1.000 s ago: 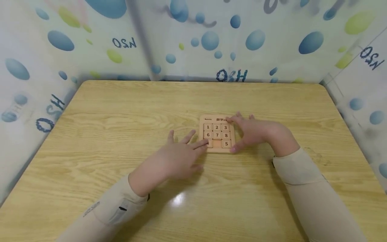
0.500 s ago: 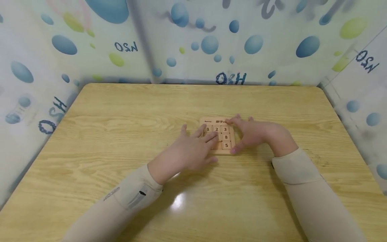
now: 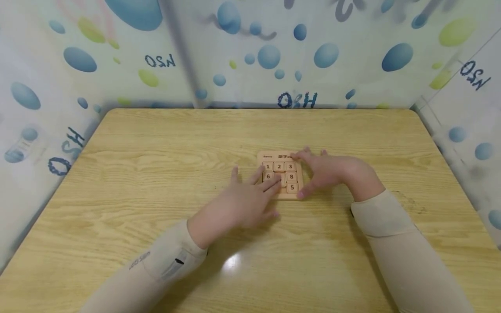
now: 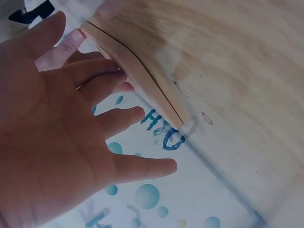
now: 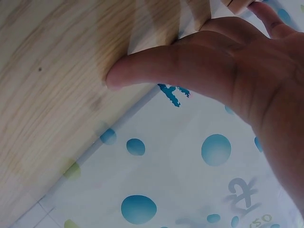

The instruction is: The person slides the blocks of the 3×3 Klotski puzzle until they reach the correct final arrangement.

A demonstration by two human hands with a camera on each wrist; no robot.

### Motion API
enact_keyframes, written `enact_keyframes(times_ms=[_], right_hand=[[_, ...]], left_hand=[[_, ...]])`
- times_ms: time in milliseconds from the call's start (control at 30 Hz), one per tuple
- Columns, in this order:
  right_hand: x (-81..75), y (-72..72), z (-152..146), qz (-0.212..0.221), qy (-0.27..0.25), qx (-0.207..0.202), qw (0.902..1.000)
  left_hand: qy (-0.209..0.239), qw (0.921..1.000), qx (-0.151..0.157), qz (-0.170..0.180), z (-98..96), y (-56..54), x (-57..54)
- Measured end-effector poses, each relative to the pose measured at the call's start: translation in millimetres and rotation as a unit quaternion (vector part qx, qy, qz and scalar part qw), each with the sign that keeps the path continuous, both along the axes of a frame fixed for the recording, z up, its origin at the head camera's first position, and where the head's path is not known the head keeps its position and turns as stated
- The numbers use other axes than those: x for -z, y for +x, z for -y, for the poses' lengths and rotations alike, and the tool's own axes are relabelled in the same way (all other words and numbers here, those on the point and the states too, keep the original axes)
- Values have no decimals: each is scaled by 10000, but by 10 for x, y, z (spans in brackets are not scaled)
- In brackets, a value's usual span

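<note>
Left hand [image 3: 246, 202] has shifted right since a second ago: fingertip was at lower-left tile, now at middle column of square tan wood-look number board [image 3: 287, 197]. Left fingers spread; tan square tile "6" [image 3: 268, 176] just left of that tip. Board flat on light wood-grain table [image 3: 176, 143], gripped between right hand's [image 3: 330, 171] thumb and index finger.
</note>
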State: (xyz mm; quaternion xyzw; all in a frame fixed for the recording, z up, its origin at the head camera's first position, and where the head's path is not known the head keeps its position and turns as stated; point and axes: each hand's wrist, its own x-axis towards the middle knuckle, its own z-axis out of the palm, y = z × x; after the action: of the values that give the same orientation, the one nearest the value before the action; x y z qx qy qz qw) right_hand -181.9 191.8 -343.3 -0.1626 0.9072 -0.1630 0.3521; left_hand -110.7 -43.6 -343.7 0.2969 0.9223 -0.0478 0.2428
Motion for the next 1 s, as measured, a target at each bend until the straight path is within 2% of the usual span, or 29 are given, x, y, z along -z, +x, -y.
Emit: enact_keyframes(times_ms=[333, 600, 700, 1000], right_hand=[[0, 9, 0, -23, 5, -32, 10000], [-11, -1, 10, -48, 79, -87, 9999], [-8, 1, 8, -15, 81, -40, 10000], [6, -2, -2, -21, 57, -39, 10000]], left_hand=[[-88, 9999, 116, -54, 4, 156, -39], [-322, 9980, -422, -341, 82, 97, -94], [-275, 9976, -543, -329, 102, 80, -102], [-280, 9977, -537, -308, 89, 71, -108]])
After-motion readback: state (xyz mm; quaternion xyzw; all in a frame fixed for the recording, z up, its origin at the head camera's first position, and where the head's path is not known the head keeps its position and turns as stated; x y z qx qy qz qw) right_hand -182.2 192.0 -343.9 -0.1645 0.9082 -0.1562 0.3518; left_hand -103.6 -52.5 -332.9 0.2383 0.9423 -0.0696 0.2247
